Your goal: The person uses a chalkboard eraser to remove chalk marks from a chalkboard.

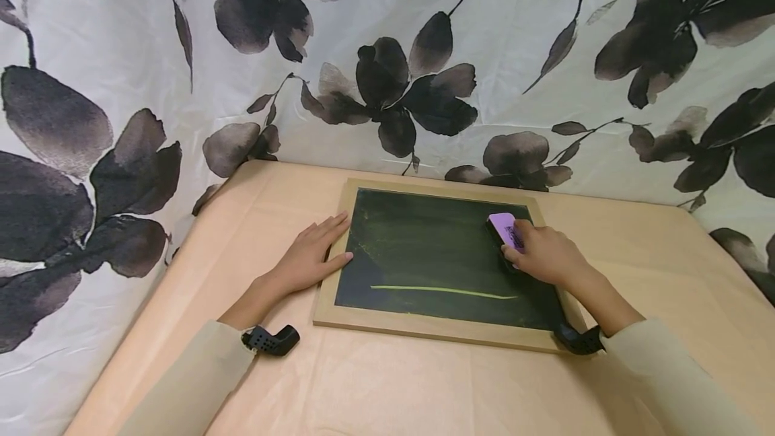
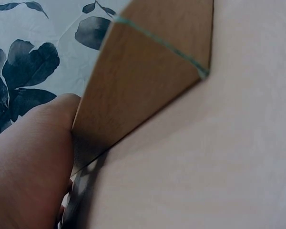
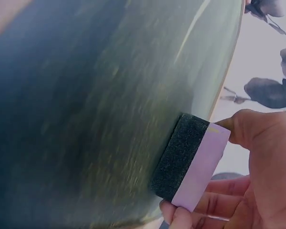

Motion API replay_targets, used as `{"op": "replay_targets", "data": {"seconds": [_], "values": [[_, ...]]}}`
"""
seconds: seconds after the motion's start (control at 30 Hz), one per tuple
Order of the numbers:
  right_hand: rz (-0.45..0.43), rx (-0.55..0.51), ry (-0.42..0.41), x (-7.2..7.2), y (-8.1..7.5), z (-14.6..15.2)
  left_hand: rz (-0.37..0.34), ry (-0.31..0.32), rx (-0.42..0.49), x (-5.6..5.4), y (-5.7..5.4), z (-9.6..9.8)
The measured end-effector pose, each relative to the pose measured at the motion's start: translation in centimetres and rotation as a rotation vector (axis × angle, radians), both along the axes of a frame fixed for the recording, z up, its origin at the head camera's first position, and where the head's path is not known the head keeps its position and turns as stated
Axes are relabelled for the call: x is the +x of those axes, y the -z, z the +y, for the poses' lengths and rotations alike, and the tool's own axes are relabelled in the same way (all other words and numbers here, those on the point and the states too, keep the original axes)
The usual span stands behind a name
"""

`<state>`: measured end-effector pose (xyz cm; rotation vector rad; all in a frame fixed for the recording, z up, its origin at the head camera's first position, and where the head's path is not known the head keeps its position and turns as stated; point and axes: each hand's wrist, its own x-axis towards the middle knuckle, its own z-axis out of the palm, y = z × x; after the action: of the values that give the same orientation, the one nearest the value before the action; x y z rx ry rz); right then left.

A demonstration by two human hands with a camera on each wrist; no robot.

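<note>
A small chalkboard [image 1: 436, 247] with a pale wooden frame lies on the table. One yellow-green chalk line [image 1: 445, 291] runs across its lower part. My right hand [image 1: 547, 254] grips a chalkboard eraser [image 1: 507, 229] with a purple back over the right side of the board. The right wrist view shows the eraser's black pad [image 3: 181, 157] against the dark surface, thumb at one end and fingers at the other. With fingers extended, my left hand [image 1: 309, 254] rests at the left side of the frame. In the left wrist view that hand touches the wooden frame [image 2: 138, 76].
Peach-coloured covering [image 1: 387, 389] spreads over the table around the board. A white cloth with dark flowers [image 1: 514, 32] hangs behind and at the sides. Black wrist devices [image 1: 272, 340] sit at both sleeve cuffs; the right one overlaps the board's lower right corner.
</note>
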<state>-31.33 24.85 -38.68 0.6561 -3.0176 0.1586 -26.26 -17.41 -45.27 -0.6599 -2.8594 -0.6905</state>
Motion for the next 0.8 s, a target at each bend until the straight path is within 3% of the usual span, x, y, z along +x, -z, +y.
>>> {"op": "replay_targets", "data": {"seconds": [0.47,0.8], "values": [[0.001,-0.103,-0.007,0.2,0.3,0.7,0.004,0.006,0.011,0.1,0.0,0.3],[-0.057,-0.198,0.014,0.5,0.7,-0.4,0.005,-0.002,0.018,0.2,0.0,0.3]]}}
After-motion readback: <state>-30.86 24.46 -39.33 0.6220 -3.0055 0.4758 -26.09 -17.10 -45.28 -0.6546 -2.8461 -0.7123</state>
